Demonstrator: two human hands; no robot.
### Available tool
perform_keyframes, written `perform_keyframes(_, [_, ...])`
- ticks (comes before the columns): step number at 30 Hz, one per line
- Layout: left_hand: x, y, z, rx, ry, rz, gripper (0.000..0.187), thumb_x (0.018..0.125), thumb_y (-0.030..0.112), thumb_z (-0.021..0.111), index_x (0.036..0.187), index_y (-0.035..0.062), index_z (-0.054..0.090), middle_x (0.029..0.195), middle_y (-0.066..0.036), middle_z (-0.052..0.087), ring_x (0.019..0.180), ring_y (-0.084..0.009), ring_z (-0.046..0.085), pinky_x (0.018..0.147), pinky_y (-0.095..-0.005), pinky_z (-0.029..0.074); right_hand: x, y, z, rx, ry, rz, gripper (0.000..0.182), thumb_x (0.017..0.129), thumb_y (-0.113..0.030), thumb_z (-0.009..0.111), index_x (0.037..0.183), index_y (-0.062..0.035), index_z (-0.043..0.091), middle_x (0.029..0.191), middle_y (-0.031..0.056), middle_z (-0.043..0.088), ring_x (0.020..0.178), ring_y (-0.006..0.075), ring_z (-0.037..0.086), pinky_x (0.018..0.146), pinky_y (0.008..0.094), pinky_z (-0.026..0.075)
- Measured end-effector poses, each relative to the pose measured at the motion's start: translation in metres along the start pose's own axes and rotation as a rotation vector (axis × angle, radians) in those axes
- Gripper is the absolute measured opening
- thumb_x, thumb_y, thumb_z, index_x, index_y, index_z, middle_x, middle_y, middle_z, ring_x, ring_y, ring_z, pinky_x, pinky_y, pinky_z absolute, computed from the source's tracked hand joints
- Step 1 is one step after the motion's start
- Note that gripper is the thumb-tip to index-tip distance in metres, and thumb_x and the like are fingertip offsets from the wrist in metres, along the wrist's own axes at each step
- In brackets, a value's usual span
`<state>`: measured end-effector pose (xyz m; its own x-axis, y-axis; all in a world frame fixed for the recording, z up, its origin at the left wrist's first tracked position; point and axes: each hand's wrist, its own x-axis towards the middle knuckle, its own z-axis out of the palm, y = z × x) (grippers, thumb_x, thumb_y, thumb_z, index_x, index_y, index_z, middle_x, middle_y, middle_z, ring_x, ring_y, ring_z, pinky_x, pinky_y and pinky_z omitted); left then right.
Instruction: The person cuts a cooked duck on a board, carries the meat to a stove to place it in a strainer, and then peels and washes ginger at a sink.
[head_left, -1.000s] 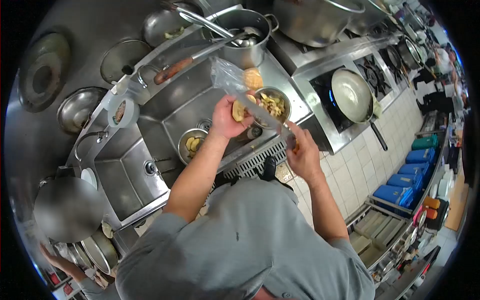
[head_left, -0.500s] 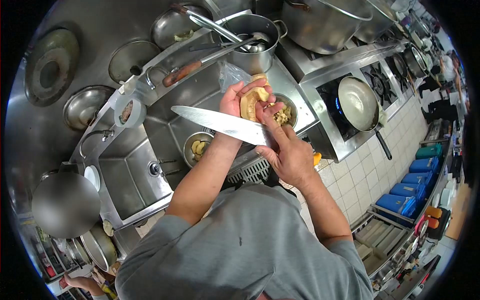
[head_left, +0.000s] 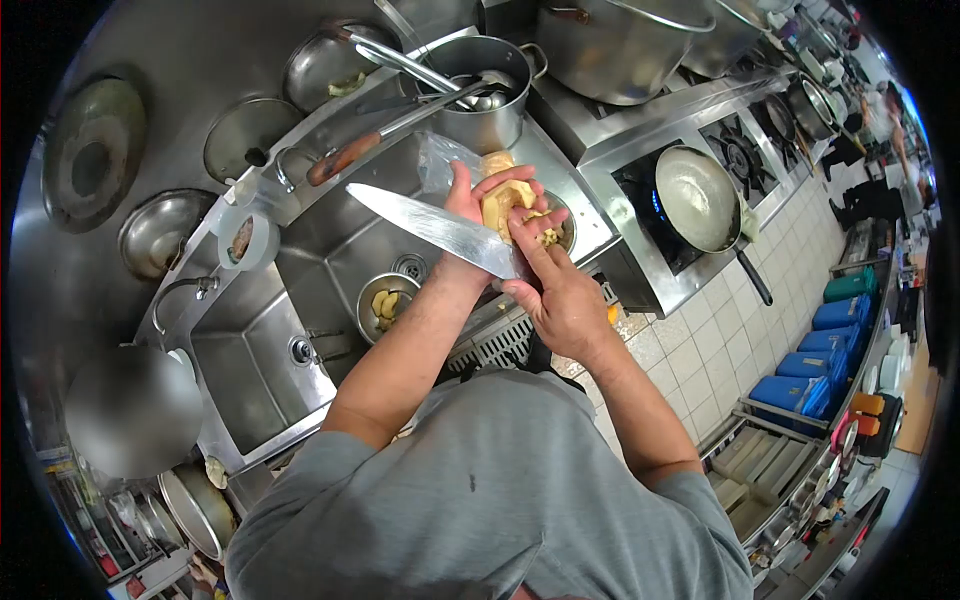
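My left hand (head_left: 466,198), palm up, holds a curved, pale yellow piece of food (head_left: 507,205) whose kind I cannot make out. My right hand (head_left: 566,305) grips a large kitchen knife (head_left: 425,220), its broad blade lying across above my left wrist. Some right fingers reach forward beside the yellow piece. Another yellowish lump (head_left: 497,163) shows just behind my left fingers. Partly hidden under my hands is a metal bowl (head_left: 573,232) of small yellow bits. Closer to my left forearm, a second metal bowl (head_left: 364,312) contains larger yellow pieces.
A double steel sink (head_left: 235,385) lies left and under my arms. Beyond it stands a pot (head_left: 490,125) with ladles and a wooden-handled tool (head_left: 345,158). At right, a pan (head_left: 695,200) sits over a blue flame. Blue bins (head_left: 790,395) line the far right.
The view has shifted slightly, so the surroundings appear moved left. The yellow piece has turned in my left hand, and the knife sits at a slightly steeper slant.
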<state>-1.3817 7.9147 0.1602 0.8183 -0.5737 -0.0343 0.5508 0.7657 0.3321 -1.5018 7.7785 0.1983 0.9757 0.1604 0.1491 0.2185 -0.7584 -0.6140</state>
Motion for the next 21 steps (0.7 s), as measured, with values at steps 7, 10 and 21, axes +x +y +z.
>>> perform_keyframes(7, [-0.005, -0.016, 0.001, 0.095, 0.059, -0.034, 0.098, 0.096, 0.082, 0.025, 0.12, -0.0051, 0.062, 0.1, -0.015, 0.068, 0.094, -0.031, 0.068, 0.099, -0.0558, 0.054, 0.008, 0.004, 0.002, 0.177, -0.005, 0.096, 0.08, 0.098, -0.051, 0.06, 0.161, -0.015, 0.026, 0.138, 0.0255, 0.057, 0.109, 0.0437, 0.067, 0.088, 0.0497, 0.055])
perform_keyframes(10, [-0.011, -0.026, -0.004, 0.089, 0.027, -0.033, 0.102, 0.093, 0.085, 0.028, 0.128, -0.0057, 0.059, 0.111, -0.017, 0.068, 0.109, -0.0351, 0.067, 0.104, -0.0505, 0.051, 0.013, 0.008, 0.001, 0.207, 0.019, 0.099, 0.083, 0.097, -0.052, 0.061, 0.161, -0.0147, 0.024, 0.14, 0.0257, 0.056, 0.112, 0.0437, 0.066, 0.088, 0.0505, 0.055])
perform_keyframes(21, [-0.015, -0.009, -0.007, 0.185, 0.008, 0.135, 0.106, 0.093, 0.085, 0.021, 0.132, -0.0064, 0.059, 0.109, -0.017, 0.067, 0.113, -0.0335, 0.065, 0.108, -0.0474, 0.048, 0.016, 0.0, 0.003, 0.201, 0.008, -0.003, 0.081, 0.098, -0.046, 0.062, 0.161, -0.0102, 0.026, 0.147, 0.0273, 0.051, 0.129, 0.0442, 0.056, 0.098, 0.0485, 0.052])
